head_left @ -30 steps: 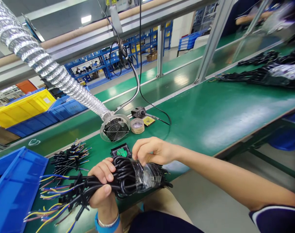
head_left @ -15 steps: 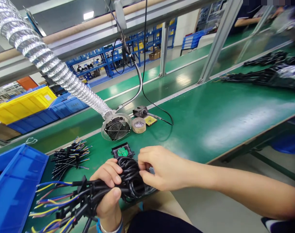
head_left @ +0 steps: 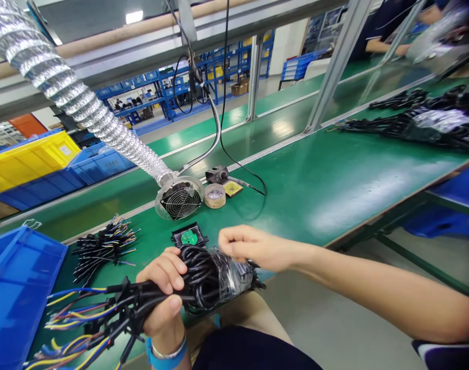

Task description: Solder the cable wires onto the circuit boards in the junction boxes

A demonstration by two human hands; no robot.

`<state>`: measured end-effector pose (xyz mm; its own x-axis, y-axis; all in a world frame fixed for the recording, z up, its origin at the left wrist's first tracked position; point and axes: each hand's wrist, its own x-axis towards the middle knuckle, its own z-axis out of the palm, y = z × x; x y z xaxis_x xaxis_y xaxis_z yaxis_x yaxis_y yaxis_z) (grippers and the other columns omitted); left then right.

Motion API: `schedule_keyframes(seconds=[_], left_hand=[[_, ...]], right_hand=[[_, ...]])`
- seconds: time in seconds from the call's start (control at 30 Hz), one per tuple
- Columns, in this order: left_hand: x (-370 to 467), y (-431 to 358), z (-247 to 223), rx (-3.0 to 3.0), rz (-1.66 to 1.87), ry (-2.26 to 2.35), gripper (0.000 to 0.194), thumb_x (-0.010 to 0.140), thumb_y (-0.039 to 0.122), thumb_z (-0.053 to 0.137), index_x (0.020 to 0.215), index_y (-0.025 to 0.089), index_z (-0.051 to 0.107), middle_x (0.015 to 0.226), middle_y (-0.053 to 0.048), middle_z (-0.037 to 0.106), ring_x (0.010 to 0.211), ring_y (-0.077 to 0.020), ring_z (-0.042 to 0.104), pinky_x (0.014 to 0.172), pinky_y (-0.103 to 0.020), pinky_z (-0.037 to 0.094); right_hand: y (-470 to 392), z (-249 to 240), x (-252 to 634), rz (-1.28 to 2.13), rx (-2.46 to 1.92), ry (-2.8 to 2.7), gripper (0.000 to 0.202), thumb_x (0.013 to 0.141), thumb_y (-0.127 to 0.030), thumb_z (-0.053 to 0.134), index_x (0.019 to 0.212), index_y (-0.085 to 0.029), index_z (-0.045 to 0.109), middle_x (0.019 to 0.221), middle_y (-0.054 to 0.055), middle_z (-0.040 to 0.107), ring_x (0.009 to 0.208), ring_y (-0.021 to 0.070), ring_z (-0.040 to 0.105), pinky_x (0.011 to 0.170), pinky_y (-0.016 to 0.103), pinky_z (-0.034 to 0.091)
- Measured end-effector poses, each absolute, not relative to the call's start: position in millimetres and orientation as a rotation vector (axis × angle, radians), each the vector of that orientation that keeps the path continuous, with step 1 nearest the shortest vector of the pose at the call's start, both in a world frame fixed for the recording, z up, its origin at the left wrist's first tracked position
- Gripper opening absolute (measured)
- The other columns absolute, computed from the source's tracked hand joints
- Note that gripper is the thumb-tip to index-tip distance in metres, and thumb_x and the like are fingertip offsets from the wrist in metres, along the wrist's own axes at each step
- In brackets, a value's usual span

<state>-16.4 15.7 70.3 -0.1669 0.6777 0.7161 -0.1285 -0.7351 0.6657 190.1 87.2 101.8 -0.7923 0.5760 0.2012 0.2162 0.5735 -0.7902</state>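
Note:
A bundle of black power cables lies across the near edge of the bench, its coiled part wrapped in clear plastic. My left hand is closed around the straight cable ends, with the thumb in front. From it, stripped blue, yellow and brown wires fan out to the left. My right hand is pinched at the upper edge of the plastic wrap, over the coils. Just behind the bundle sits a black housing with a green circuit board.
Short wired cables are piled left, beside a blue bin. A fume fan on a foil duct stands behind, near a solder tin, yellow sponge and soldering iron. More cable bundles lie far right; a person works beyond.
My right hand has risen slightly off the coils, uncovering the plastic wrap. My left hand keeps its grip on the cables. The view has shifted slightly.

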Motion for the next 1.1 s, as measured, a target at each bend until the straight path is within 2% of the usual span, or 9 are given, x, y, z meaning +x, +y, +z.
schedule_keyframes(seconds=[0.1, 0.27, 0.43, 0.5, 0.63, 0.77, 0.93, 1.03, 1.1], left_hand=[[-20, 19, 68, 1.554, 1.964, 0.613, 0.027, 0.06, 0.033, 0.073, 0.061, 0.021, 0.049, 0.053, 0.004, 0.05, 0.061, -0.0158, 0.053, 0.086, -0.037, 0.046], [-23, 19, 64, 1.528, 1.951, 0.598, 0.023, 0.06, 0.029, 0.073, 0.064, 0.02, 0.052, 0.058, 0.003, 0.053, 0.066, -0.0164, 0.055, 0.09, -0.038, 0.044], [-21, 18, 67, 1.525, 1.924, 0.615, 0.019, 0.061, 0.025, 0.071, 0.067, 0.02, 0.054, 0.061, 0.003, 0.055, 0.07, -0.017, 0.056, 0.093, -0.039, 0.042], [-20, 18, 69, 1.538, 1.907, 0.616, 0.02, 0.062, 0.024, 0.071, 0.067, 0.019, 0.053, 0.062, 0.003, 0.056, 0.07, -0.017, 0.056, 0.093, -0.039, 0.042], [-20, 20, 68, 1.577, 1.877, 0.6, 0.022, 0.061, 0.024, 0.073, 0.065, 0.019, 0.052, 0.06, 0.003, 0.056, 0.067, -0.0163, 0.056, 0.091, -0.038, 0.042], [-23, 22, 63, 1.557, 1.893, 0.599, 0.021, 0.061, 0.024, 0.072, 0.065, 0.019, 0.053, 0.061, 0.003, 0.056, 0.068, -0.0164, 0.056, 0.09, -0.037, 0.043], [-23, 21, 61, 1.498, 1.94, 0.625, 0.02, 0.061, 0.024, 0.072, 0.065, 0.019, 0.053, 0.06, 0.003, 0.055, 0.069, -0.0159, 0.057, 0.091, -0.035, 0.044], [-21, 21, 64, 1.495, 1.938, 0.645, 0.02, 0.061, 0.024, 0.072, 0.064, 0.019, 0.053, 0.06, 0.003, 0.055, 0.068, -0.0157, 0.057, 0.09, -0.035, 0.044], [-20, 20, 65, 1.502, 1.926, 0.66, 0.02, 0.061, 0.025, 0.073, 0.064, 0.019, 0.054, 0.06, 0.003, 0.056, 0.068, -0.0161, 0.057, 0.09, -0.036, 0.044]], right_hand=[[91, 98, 190, 1.039, -0.607, -2.369, 0.019, 0.09, -0.01, 0.036, 0.075, -0.016, 0.046, 0.063, -0.004, 0.045, 0.056, 0.0078, 0.045, 0.052, 0.018, 0.04], [91, 101, 201, 0.798, -0.451, -2.477, 0.011, 0.084, -0.013, 0.054, 0.08, -0.014, 0.063, 0.081, 0.005, 0.063, 0.078, 0.0153, 0.054, 0.073, 0.029, 0.043], [81, 119, 201, 0.09, -0.391, -2.844, 0.016, 0.089, -0.014, 0.056, 0.076, -0.013, 0.066, 0.074, 0.006, 0.064, 0.065, 0.0166, 0.053, 0.056, 0.03, 0.031], [76, 127, 196, -0.042, -0.428, -2.953, 0.015, 0.087, -0.01, 0.058, 0.073, -0.014, 0.065, 0.069, 0.004, 0.062, 0.06, 0.0157, 0.052, 0.05, 0.03, 0.023], [74, 132, 185, 0.094, -0.525, -3.03, 0.01, 0.082, -0.009, 0.063, 0.073, -0.012, 0.068, 0.068, 0.005, 0.065, 0.057, 0.0148, 0.054, 0.049, 0.03, 0.019], [83, 122, 180, 0.172, -0.643, -2.965, 0.01, 0.082, -0.012, 0.062, 0.076, -0.011, 0.07, 0.071, 0.006, 0.068, 0.06, 0.014, 0.057, 0.051, 0.027, 0.026], [96, 118, 187, 0.219, -0.623, -2.953, 0.013, 0.08, -0.01, 0.061, 0.073, -0.015, 0.071, 0.066, 0.0, 0.067, 0.059, 0.0098, 0.057, 0.054, 0.022, 0.034], [91, 124, 190, 0.163, -0.55, -2.98, 0.012, 0.082, -0.015, 0.062, 0.073, -0.013, 0.069, 0.067, 0.003, 0.068, 0.058, 0.0116, 0.057, 0.052, 0.024, 0.032], [83, 126, 188, 0.113, -0.51, -3.003, 0.012, 0.082, -0.011, 0.061, 0.073, -0.011, 0.068, 0.066, 0.006, 0.067, 0.056, 0.0136, 0.056, 0.049, 0.026, 0.029]])
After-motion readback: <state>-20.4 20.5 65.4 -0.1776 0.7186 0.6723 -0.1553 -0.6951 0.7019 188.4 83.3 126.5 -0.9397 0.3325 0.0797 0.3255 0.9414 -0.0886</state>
